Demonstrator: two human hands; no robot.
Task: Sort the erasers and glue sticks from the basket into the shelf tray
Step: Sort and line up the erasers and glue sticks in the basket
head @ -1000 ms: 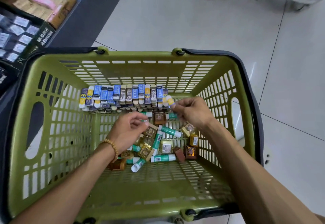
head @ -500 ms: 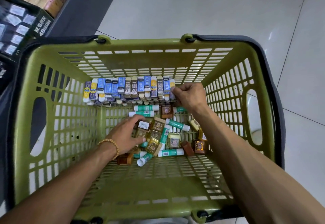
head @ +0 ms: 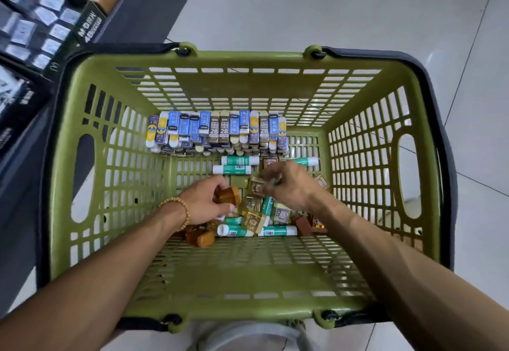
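Gripping an amber wrapped eraser (head: 228, 196), the left hand (head: 205, 204) sits at 9 o'clock of the right hand (head: 292, 185), whose grip is blurred and cannot be told, over the green basket (head: 82, 213).

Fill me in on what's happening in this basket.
A person is reaching both hands into a green basket of stationery. The left hand grips an amber packet; the right hand is down in the loose pile, blurred. Boxed erasers stand in a row at the far wall, with glue sticks lying nearer.
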